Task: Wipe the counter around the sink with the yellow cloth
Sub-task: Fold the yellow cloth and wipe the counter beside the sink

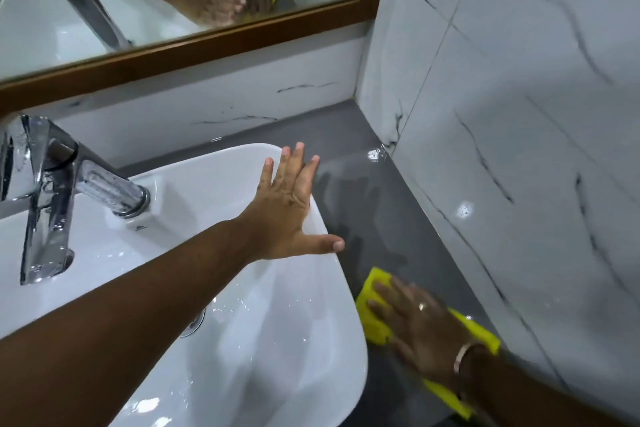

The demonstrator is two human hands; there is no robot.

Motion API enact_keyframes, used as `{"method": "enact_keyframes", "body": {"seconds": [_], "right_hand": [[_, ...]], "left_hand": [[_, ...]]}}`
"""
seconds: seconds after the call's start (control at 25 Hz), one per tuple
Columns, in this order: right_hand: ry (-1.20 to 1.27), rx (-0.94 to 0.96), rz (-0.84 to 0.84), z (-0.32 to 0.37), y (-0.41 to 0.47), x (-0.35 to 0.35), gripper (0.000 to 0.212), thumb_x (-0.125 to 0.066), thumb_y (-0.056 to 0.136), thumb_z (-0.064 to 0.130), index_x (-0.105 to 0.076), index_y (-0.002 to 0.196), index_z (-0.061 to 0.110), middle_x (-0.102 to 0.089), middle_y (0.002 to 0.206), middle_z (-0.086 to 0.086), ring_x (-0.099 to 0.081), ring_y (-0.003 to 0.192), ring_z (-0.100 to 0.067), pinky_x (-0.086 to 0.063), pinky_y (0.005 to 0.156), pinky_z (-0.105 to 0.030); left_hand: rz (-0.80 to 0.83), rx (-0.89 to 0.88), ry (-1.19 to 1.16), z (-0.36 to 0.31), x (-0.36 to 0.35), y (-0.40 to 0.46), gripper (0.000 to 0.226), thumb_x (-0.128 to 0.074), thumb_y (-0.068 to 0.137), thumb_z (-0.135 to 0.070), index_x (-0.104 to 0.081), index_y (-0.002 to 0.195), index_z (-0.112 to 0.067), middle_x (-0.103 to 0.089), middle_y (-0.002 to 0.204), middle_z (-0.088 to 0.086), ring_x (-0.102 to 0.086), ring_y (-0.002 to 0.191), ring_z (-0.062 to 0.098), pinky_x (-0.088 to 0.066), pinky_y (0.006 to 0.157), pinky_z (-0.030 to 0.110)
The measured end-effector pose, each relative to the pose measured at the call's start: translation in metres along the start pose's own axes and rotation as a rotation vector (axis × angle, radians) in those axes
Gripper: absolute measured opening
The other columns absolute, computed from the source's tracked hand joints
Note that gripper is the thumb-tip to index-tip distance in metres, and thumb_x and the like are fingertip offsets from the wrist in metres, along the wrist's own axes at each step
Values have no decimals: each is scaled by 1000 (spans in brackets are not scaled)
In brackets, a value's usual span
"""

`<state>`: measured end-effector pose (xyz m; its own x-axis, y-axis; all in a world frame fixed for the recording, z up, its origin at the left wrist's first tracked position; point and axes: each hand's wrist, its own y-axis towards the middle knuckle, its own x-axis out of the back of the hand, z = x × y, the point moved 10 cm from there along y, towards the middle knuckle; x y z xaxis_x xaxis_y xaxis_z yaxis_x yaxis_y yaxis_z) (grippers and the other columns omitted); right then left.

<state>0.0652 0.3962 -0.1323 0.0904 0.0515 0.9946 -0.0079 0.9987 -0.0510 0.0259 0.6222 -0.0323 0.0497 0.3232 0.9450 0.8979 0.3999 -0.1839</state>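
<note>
A yellow cloth (372,315) lies flat on the grey counter (349,156) to the right of the white sink (304,340). My right hand (419,326) presses flat on top of the cloth, fingers spread, covering its middle; a ring and a bracelet show. My left hand (287,208) reaches across the sink and rests on its far right rim, fingers apart, holding nothing. Wet streaks show on the counter beyond the cloth.
A chrome tap (52,191) stands at the left of the sink. A wood-framed mirror (207,42) hangs above the back wall. White marble tiles (519,149) close the counter on the right, leaving a narrow strip between sink and wall.
</note>
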Motion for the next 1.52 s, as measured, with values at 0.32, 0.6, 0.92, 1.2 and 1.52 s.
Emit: {"method": "enact_keyframes", "body": {"seconds": [0.32, 0.6, 0.92, 1.2, 1.52], "right_hand": [[17, -133, 61, 34, 51, -27, 62, -34, 91, 42, -14, 148, 28, -11, 159, -8, -12, 144, -35, -21, 114, -54], [69, -583, -19, -94, 34, 8, 64, -34, 82, 42, -27, 143, 27, -20, 156, -4, -38, 133, -37, -44, 98, -55], [-175, 48, -24, -7, -33, -9, 74, -47, 79, 43, -19, 147, 29, -19, 157, -3, -32, 137, -30, -30, 107, -47], [83, -332, -78, 22, 7, -17, 66, -35, 89, 43, -12, 149, 25, -3, 160, -5, -25, 139, -36, -19, 108, -51], [84, -550, -19, -52, 37, -4, 64, -37, 83, 48, -27, 143, 30, -25, 155, -7, -27, 139, -35, -24, 111, -50]], "left_hand": [[-42, -4, 29, 2, 3, -3, 129, -25, 58, -98, 6, 151, -14, 19, 159, 15, 24, 144, 29, 12, 115, 57], [-39, 5, 66, 4, 3, -2, 128, -23, 60, -98, 9, 151, -14, 22, 158, 15, 26, 143, 29, 12, 115, 57], [-5, -13, 98, 2, 2, 0, 129, -21, 60, -98, 9, 151, -13, 23, 158, 17, 27, 143, 31, 10, 116, 57], [17, -7, 131, 2, 1, -1, 132, -17, 57, -99, 16, 149, -10, 24, 157, 20, 27, 143, 33, 12, 116, 55], [23, -5, 156, 6, -1, 2, 132, -17, 57, -99, 14, 150, -9, 24, 157, 20, 26, 143, 33, 10, 117, 55]]}}
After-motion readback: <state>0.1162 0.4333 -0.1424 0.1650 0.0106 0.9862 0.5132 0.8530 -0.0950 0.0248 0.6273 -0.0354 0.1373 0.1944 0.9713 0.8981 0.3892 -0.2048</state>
